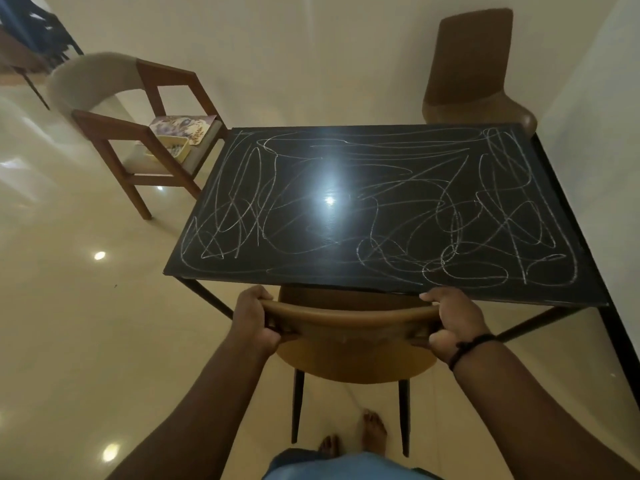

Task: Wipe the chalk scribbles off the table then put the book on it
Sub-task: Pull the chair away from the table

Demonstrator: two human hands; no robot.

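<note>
A black table (346,133) stands in front of me, its whole top covered in white chalk scribbles (450,230). A book with a purple floral cover (183,128) lies on the seat of a wooden armchair at the table's left end. My left hand (254,322) grips the left end of the backrest of a tan chair (349,318) that is pushed under the table's near edge. My right hand (452,322), with a dark band on its wrist, grips the right end of the same backrest.
The wooden armchair (104,123) also holds a small yellow tray (173,148) beside the book. A second tan chair (474,71) stands at the table's far right corner. A white wall runs along the table's right side. Glossy cream floor lies to the left.
</note>
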